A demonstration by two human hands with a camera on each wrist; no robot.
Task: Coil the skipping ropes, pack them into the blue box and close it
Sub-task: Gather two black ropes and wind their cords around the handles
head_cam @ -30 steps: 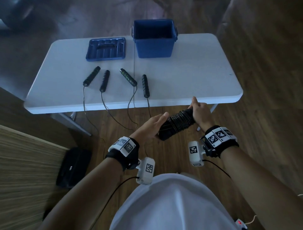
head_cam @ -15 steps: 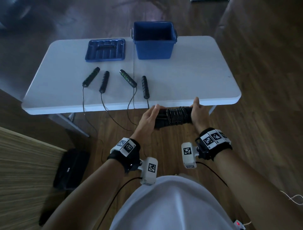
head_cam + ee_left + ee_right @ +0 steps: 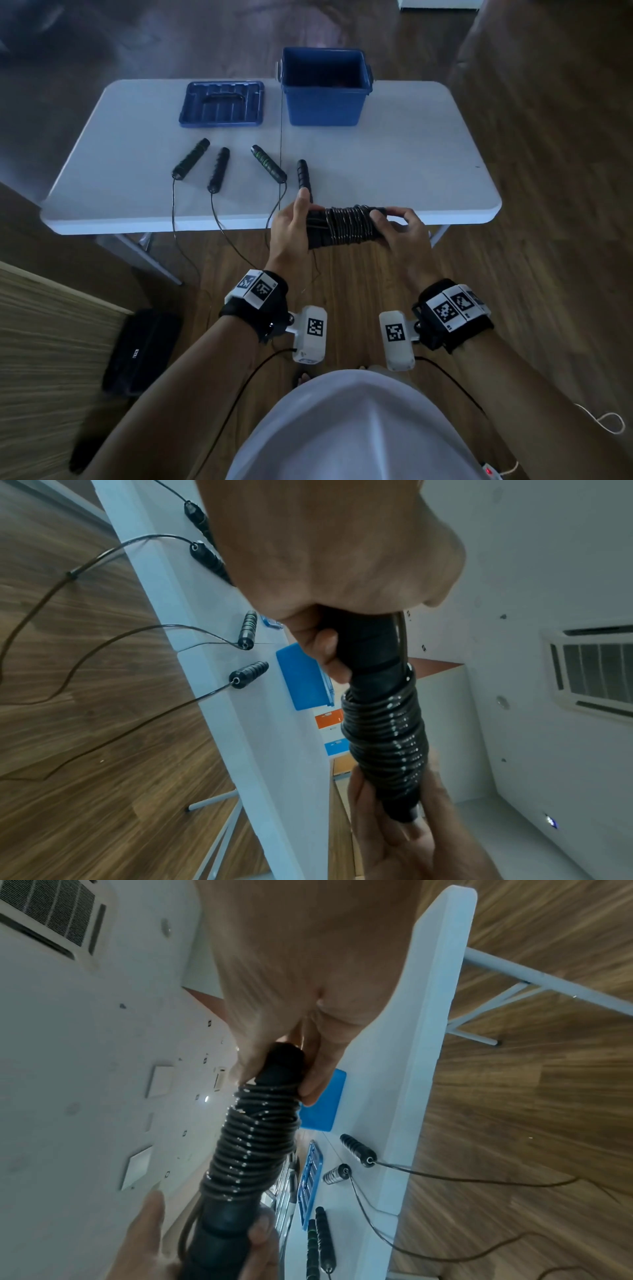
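A coiled skipping rope [image 3: 346,226], its black cord wound round its two black handles, hangs level over the table's near edge. My left hand [image 3: 294,222] grips its left end [image 3: 369,653] and my right hand [image 3: 397,226] pinches its right end [image 3: 284,1066]. A short cord tail dangles below the bundle. The open blue box [image 3: 325,89] stands at the table's far side, with its lid [image 3: 222,104] lying flat to its left. Several other rope handles [image 3: 219,169] lie on the table, cords trailing over the near edge to the floor.
The white folding table [image 3: 411,164] stands on a wooden floor. A black bag [image 3: 140,349] lies on the floor at the lower left beside a light wooden panel. A white cable loops on the floor at the far right.
Both hands have lifted the coiled rope from below the table edge up to its level. The bundle turned from tilted to horizontal, and my left hand closed round its end.
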